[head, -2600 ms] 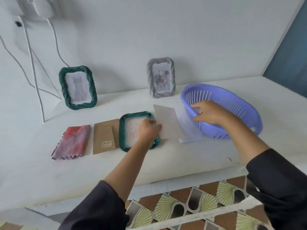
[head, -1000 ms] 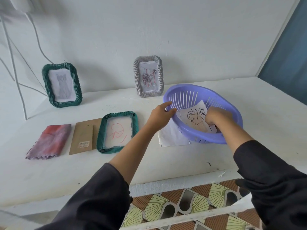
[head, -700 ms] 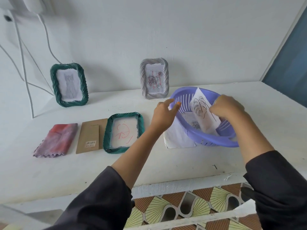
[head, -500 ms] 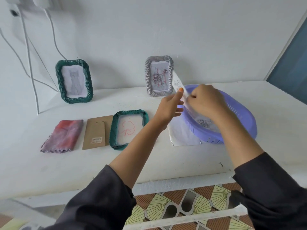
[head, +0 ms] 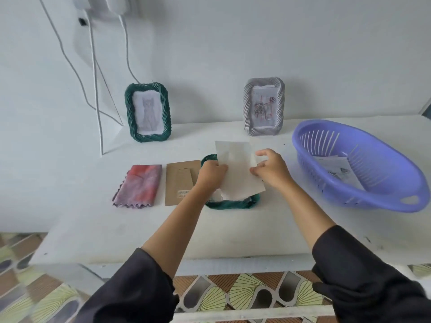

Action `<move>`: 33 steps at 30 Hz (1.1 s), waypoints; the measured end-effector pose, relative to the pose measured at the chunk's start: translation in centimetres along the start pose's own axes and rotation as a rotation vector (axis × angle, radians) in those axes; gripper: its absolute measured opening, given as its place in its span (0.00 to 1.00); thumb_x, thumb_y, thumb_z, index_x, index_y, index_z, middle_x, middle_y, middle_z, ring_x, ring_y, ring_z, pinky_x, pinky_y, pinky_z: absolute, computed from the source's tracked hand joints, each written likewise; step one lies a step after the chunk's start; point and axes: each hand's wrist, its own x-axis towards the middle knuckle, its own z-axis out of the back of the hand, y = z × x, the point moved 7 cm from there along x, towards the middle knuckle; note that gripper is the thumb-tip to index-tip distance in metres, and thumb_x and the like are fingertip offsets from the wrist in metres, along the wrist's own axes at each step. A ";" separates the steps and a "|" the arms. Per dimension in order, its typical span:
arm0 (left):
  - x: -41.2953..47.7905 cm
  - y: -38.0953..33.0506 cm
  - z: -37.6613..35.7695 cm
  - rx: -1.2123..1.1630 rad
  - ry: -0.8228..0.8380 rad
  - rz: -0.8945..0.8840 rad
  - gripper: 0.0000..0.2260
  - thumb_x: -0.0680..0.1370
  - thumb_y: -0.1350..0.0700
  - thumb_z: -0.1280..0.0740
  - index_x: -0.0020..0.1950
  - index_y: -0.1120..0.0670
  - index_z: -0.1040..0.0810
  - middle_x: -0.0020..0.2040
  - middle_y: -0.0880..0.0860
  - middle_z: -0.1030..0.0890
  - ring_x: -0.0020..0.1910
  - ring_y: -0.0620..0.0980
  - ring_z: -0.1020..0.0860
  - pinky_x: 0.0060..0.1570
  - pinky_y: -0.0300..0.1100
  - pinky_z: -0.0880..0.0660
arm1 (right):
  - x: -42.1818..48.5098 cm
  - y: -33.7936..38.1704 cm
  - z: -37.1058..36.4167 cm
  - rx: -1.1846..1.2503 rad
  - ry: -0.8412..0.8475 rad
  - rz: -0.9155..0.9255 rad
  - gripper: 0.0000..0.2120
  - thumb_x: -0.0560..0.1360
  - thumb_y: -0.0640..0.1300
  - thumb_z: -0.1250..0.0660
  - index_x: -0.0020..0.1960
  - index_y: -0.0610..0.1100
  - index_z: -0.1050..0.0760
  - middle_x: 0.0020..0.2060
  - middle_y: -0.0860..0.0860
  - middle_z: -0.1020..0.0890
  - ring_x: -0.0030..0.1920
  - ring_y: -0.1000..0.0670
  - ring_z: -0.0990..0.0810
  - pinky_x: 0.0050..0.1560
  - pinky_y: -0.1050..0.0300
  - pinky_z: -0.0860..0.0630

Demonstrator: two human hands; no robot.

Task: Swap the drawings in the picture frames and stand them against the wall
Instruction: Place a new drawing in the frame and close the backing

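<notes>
Here, both hands hold a paper sheet [head: 238,173], its visible face blank, just above the green rope-edged frame [head: 233,203] that lies flat on the white table [head: 116,229]. The left hand [head: 211,176] grips the sheet's left edge with curled fingers; the right hand [head: 271,170] pinches its right edge. The brown cardboard backing [head: 180,180] lies just beside the frame on its left, next to a red-and-purple cloth [head: 140,185]. A second green frame with a cat drawing [head: 148,113] and a grey frame with a rose drawing [head: 264,107] stand against the wall. Loose drawings [head: 335,166] rest in the purple basket [head: 373,197]. Likely risks: the sheet is skewed to the opening, so it may crease or seat crooked when pressed in. Whether a drawing faces down cannot be told, and the wrong face would display blank.
</notes>
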 end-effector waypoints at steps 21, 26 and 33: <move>0.1 2.4 2.7 0.678 -0.069 -0.041 0.18 0.76 0.49 0.34 0.65 0.50 0.27 0.66 0.56 0.30 0.67 0.58 0.37 0.64 0.47 0.39 | 0.7 -2.7 -3.2 -0.397 0.119 0.139 0.19 0.70 0.55 0.30 0.60 0.56 0.24 0.63 0.49 0.31 0.66 0.46 0.36 0.64 0.53 0.39; 0.4 2.8 2.8 0.669 -0.053 -0.040 0.20 0.76 0.49 0.35 0.67 0.48 0.29 0.68 0.56 0.32 0.69 0.58 0.38 0.66 0.48 0.41 | 1.0 -2.8 -3.6 -0.414 0.125 0.171 0.19 0.71 0.56 0.32 0.61 0.57 0.25 0.63 0.49 0.30 0.66 0.47 0.36 0.63 0.53 0.41; 0.7 3.1 2.8 0.682 -0.024 -0.039 0.21 0.76 0.49 0.35 0.69 0.46 0.31 0.70 0.55 0.33 0.71 0.57 0.41 0.68 0.49 0.42 | 1.1 -3.1 -4.0 -0.426 0.132 0.201 0.18 0.72 0.57 0.34 0.61 0.58 0.26 0.64 0.51 0.32 0.66 0.48 0.36 0.63 0.51 0.44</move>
